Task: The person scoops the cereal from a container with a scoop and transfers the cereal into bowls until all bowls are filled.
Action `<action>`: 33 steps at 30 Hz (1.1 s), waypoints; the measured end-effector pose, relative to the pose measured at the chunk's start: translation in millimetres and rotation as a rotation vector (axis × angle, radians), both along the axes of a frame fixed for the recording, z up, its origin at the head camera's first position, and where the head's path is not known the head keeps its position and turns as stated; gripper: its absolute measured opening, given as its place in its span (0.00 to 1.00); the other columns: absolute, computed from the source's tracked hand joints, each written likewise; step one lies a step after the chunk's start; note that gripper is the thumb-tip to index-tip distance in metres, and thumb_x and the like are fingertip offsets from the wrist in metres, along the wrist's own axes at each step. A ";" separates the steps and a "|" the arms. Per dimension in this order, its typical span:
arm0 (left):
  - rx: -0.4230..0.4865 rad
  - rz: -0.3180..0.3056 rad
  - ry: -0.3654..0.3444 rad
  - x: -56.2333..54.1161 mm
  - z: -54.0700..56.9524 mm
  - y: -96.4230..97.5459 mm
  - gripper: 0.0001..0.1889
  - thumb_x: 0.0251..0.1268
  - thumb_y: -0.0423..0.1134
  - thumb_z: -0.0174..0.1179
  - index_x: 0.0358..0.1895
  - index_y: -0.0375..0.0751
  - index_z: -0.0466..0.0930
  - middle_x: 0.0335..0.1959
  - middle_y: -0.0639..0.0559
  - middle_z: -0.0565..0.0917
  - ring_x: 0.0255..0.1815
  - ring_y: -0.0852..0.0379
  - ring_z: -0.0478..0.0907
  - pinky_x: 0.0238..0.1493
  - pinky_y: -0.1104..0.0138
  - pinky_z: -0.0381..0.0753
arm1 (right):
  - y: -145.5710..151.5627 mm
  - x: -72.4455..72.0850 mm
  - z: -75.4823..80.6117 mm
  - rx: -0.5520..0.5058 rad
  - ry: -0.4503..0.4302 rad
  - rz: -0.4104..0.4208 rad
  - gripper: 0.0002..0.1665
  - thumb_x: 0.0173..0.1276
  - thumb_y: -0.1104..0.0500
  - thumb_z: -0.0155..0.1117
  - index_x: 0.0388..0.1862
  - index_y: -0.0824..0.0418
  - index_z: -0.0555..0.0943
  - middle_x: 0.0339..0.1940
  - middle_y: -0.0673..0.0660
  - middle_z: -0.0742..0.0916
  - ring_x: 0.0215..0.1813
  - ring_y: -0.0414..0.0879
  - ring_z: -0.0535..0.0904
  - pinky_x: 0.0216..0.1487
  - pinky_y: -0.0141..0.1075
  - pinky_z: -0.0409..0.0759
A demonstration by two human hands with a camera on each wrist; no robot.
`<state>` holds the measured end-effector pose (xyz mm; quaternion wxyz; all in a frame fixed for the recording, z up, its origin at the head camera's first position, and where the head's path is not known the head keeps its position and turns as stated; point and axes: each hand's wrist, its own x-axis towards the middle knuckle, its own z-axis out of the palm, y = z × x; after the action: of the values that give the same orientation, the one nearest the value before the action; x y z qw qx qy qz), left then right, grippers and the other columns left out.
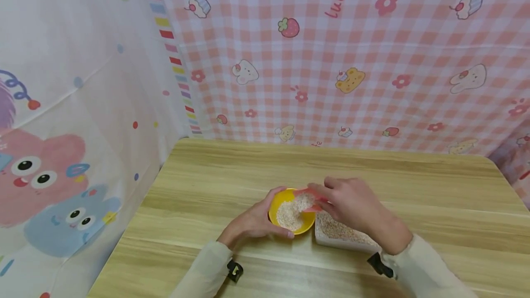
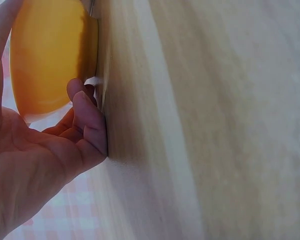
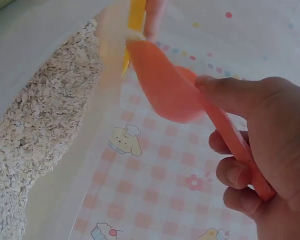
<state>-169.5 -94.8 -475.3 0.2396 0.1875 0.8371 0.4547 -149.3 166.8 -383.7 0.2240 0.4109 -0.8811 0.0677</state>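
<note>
The right hand grips the scoop, its long axis pointing left over the bowl; the left hand cups the bowl's left side.

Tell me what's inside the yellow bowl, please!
A pile of oat flakes lies inside the yellow bowl. The orange scoop, holding more, covers its upper right part in the head view. The bottom beneath the flakes is hidden.

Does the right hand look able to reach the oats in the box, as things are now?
Probably yes: the right hand, holding the scoop, is close to the box, and the visible oats there lie uncovered.
</note>
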 end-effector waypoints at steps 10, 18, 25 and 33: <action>-0.007 0.009 0.012 -2.4 2.8 1.1 0.59 0.44 0.56 0.79 0.78 0.64 0.47 0.70 0.55 0.70 0.66 0.51 0.69 0.70 0.45 0.62 | 0.2 4.4 -0.4 -0.020 0.201 0.073 0.24 0.50 0.62 0.80 0.48 0.54 0.85 0.19 0.49 0.77 0.16 0.40 0.67 0.17 0.31 0.70; -0.007 -0.005 0.037 1.1 -0.2 -0.3 0.60 0.43 0.56 0.79 0.78 0.62 0.47 0.69 0.51 0.71 0.63 0.49 0.71 0.68 0.44 0.64 | 20.1 15.6 -4.8 -0.130 0.108 0.003 0.21 0.57 0.52 0.77 0.50 0.50 0.87 0.22 0.45 0.75 0.18 0.34 0.61 0.20 0.25 0.58; 0.018 -0.007 0.056 7.2 -8.1 -0.8 0.60 0.43 0.55 0.80 0.78 0.59 0.48 0.69 0.51 0.70 0.64 0.48 0.70 0.69 0.44 0.63 | 47.4 26.5 -16.5 -0.276 0.055 -0.041 0.30 0.76 0.35 0.46 0.48 0.53 0.88 0.20 0.41 0.72 0.20 0.29 0.56 0.21 0.22 0.55; 0.010 0.004 0.054 2.0 -4.7 2.2 0.60 0.43 0.56 0.79 0.78 0.59 0.48 0.71 0.48 0.69 0.65 0.45 0.69 0.69 0.41 0.62 | 80.7 33.5 -21.2 -0.293 0.044 -0.126 0.34 0.75 0.33 0.42 0.49 0.54 0.87 0.21 0.40 0.73 0.20 0.26 0.56 0.20 0.21 0.55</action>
<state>-167.5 -92.6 -480.0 0.2151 0.1991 0.8413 0.4541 -115.8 247.5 -404.9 0.3045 0.3193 -0.8807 0.1723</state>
